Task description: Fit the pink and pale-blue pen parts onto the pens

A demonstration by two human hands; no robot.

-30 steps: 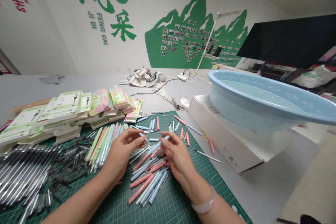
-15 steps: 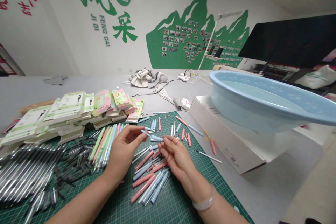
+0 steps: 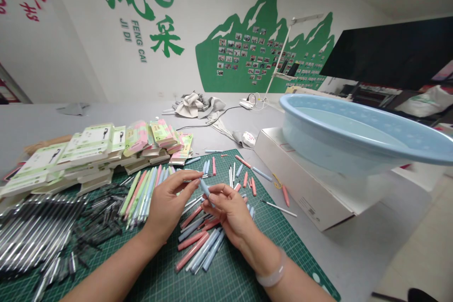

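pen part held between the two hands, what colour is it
Light blue; the pen part shows best in the head view.

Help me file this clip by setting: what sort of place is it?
Probably an office used as a workroom: pen parts lie on a cutting mat, with a dark screen and a photo-dotted mural beyond.

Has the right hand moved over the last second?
Yes. The right hand has shifted left, farther from the white box, which sits almost unchanged in the view.

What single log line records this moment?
left hand: at blue pen piece's upper end | right hand: holding its lower end | beneath: green mat, pen parts
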